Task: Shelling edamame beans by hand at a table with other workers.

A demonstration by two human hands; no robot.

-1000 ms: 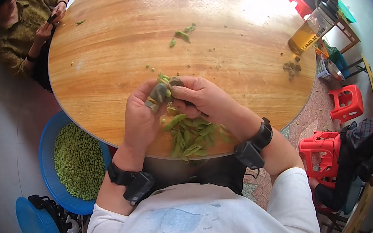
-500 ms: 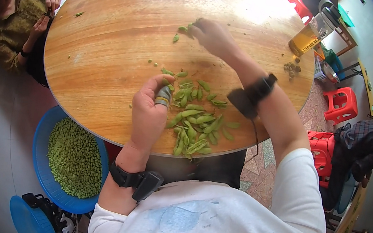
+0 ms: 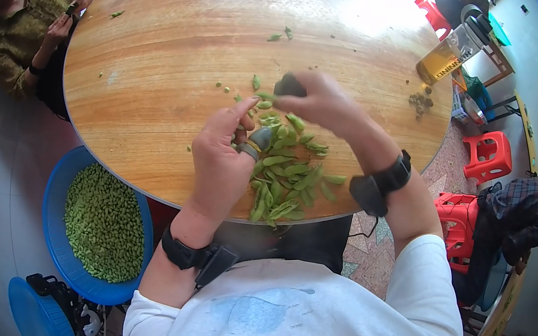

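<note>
A pile of green edamame pods [image 3: 288, 177] lies at the table's near edge, partly behind my left hand. My left hand [image 3: 222, 161] is closed beside it, thumb pointing up, with a grey finger guard [image 3: 261, 138] on it. A little green shows between its curled fingers, likely beans, mostly hidden. Above the pile, my right hand [image 3: 326, 104] is slightly blurred, its fingertips closed at the end of a pod [image 3: 265, 97]. A dark guard [image 3: 291, 86] covers one of its digits. Another pod [image 3: 256, 82] lies just beyond the fingertips.
Below the round wooden table [image 3: 153, 62], at left, stands a blue basin [image 3: 57, 207] of shelled green beans [image 3: 103, 224]. A bottle of amber drink [image 3: 450, 52] stands far right near small brown bits [image 3: 421, 101]. A person [image 3: 33, 32] sits at left. Red stools [image 3: 489, 155] stand right.
My right hand has come back from farther up the table to just above the pile, and pods lie nearer now. My left hand has shifted slightly right, its thumb more upright.
</note>
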